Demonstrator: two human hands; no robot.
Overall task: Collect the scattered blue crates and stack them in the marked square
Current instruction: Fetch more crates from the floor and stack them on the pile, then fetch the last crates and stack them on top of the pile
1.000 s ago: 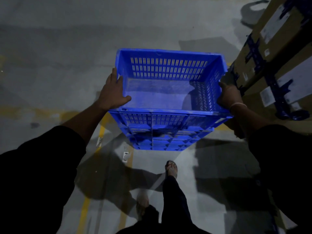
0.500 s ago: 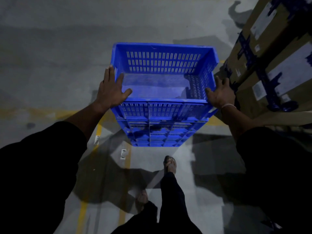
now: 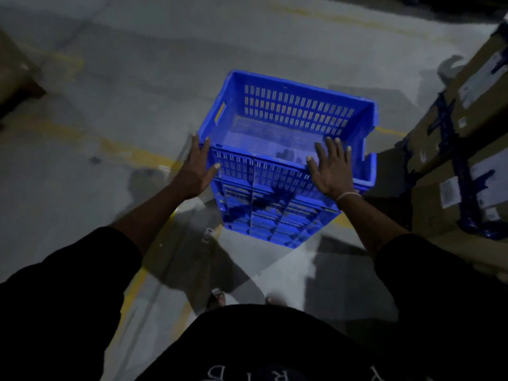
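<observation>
Head camera looks steeply down, close over the floor (image 3: 115,78)

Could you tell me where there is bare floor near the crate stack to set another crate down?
Left of the blue crate stack, the concrete floor lies bare past the yellow line, out to a dim object at the left edge. Beyond the stack it is open too. The right is crowded: cardboard boxes stand close beside the stack.
</observation>
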